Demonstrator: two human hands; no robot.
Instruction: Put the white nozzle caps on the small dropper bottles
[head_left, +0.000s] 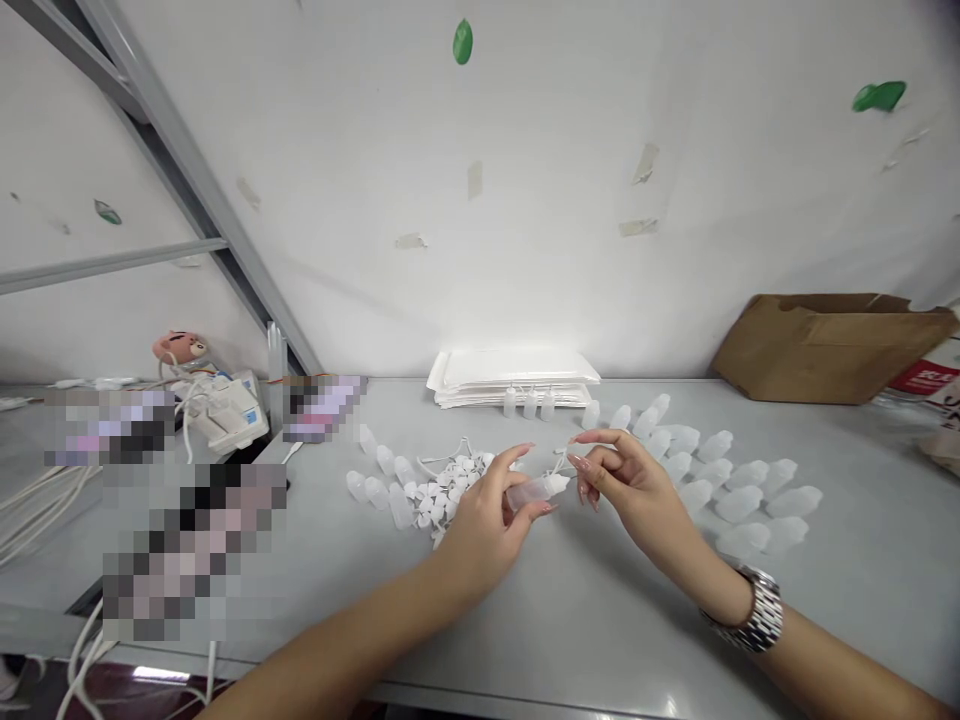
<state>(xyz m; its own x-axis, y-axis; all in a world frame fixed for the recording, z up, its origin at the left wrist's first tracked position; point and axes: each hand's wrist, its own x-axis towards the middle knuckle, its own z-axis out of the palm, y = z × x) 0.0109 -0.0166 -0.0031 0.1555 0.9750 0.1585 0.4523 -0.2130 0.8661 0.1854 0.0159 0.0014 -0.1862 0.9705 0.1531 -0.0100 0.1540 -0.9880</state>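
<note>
**Small bottle** [531,491]: clear plastic with a white cap on its right end. You hold it on its side in front of the stack of white sheets [514,374], on your side of the stack and just above the grey table [570,620].

**Your left hand** [484,525]: in front of the stack, a little to its left. The thumb and fingers pinch the bottle's body. The forefinger [517,455] arches over the top and the thumb closes from below. The body sits between these fingertips, and the cap end juts out to the right, free of them.

**Your right hand** [630,485]: in front of the stack, a little to its right. The fingers are bent and drawn close together, with the tips turned toward the cap. The cap lies just beside the tips of your thumb and forefinger. Whether they touch it or grip it cannot be told. A metal watch [759,612] is on the wrist.

**Heap of white caps** [444,490]: in front of the stack and to its left, just beside your left hand.

**Loose bottles** [720,480]: lying on their sides in front of the stack and to its right, beyond your right hand.

**Three upright bottles** [529,403]: standing against the front edge of the stack.

**Cardboard box** [825,345]: brown, well to the right of the stack, against the wall.

**Pink toy** [180,347] and **white cables** [34,500]: well to the left of the stack.
</note>
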